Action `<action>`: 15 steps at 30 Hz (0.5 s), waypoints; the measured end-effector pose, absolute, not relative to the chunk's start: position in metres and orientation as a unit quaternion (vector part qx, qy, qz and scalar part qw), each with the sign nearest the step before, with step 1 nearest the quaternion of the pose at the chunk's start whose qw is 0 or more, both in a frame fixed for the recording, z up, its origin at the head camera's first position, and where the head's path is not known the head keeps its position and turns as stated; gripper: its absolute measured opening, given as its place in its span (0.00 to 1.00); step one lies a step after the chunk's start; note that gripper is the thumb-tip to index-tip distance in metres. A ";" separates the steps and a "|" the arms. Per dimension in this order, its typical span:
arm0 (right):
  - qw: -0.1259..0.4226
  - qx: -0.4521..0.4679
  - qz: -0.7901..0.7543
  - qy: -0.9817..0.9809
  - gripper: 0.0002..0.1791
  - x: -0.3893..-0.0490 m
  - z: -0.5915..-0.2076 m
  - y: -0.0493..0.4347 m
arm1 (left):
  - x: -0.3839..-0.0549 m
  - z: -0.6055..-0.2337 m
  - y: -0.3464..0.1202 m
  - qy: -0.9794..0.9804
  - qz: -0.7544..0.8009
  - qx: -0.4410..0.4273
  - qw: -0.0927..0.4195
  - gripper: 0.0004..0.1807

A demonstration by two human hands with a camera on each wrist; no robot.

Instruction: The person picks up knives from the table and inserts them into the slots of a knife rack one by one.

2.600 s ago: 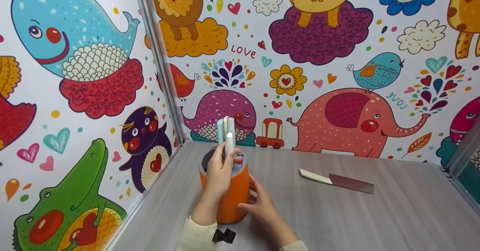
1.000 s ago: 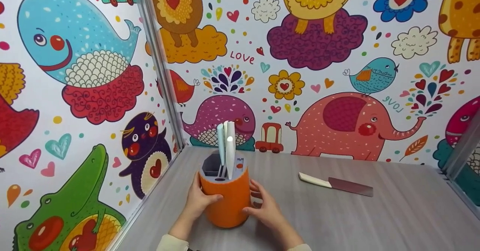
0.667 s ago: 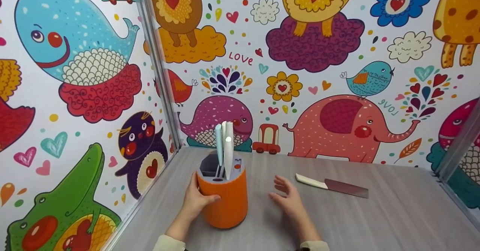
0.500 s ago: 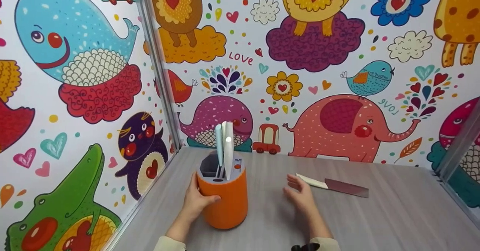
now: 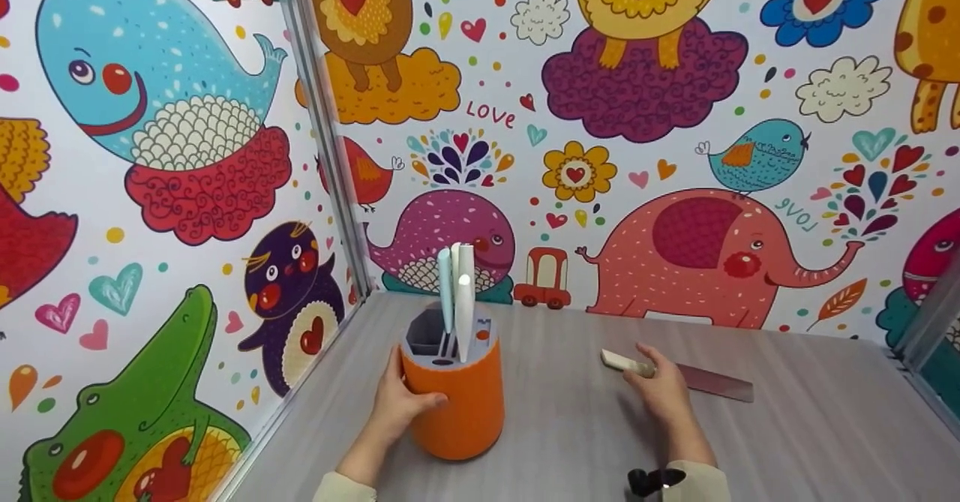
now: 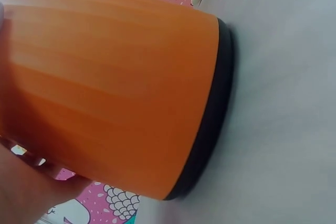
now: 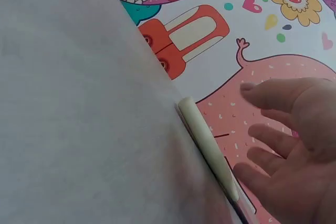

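An orange knife block with a grey slotted top stands upright on the table. Several pale handles stick up from it, among them a light blue handle and a white one. My left hand holds the block's left side, thumb across the front; its black base rim shows in the left wrist view. To the right lies a cleaver with a cream handle. My right hand hovers at that handle, fingers spread and apart from it in the right wrist view.
The grey wood-grain table meets a cartoon-printed back wall and a similar left wall. A metal post joins them at the corner. Another panel edge rises at the far right.
My left hand has come down from the upright handles to the block's side. My right hand has left the block and moved right to the cleaver's handle. Cleaver and block look unmoved.
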State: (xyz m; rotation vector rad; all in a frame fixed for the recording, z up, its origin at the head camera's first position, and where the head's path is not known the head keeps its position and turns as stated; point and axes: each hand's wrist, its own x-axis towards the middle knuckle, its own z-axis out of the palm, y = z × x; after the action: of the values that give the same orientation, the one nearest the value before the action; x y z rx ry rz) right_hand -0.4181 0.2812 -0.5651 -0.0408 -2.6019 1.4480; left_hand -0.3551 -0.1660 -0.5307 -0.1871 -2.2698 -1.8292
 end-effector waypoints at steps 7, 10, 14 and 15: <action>0.053 -0.011 0.394 -0.918 0.37 -0.422 -0.568 0.274 | -0.355 -0.528 -0.168 -0.767 -0.628 -0.078 0.106 0.61; 0.045 -0.009 0.364 -0.930 0.36 -0.423 -0.568 0.271 | -0.355 -0.529 -0.169 -0.767 -0.629 -0.075 0.103 0.62; 0.054 -0.013 0.319 -0.946 0.32 -0.422 -0.566 0.268 | -0.355 -0.530 -0.169 -0.767 -0.630 -0.072 0.100 0.62; 0.061 -0.013 0.309 -0.949 0.31 -0.421 -0.566 0.267 | -0.355 -0.531 -0.169 -0.767 -0.630 -0.073 0.100 0.62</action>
State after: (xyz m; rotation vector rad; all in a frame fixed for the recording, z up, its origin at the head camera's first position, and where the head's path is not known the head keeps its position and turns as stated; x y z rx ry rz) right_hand -0.4215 0.2674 -0.5661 -0.0398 -2.8722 0.9341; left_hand -0.3550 -0.1690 -0.5306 -0.2145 -2.2672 -1.8607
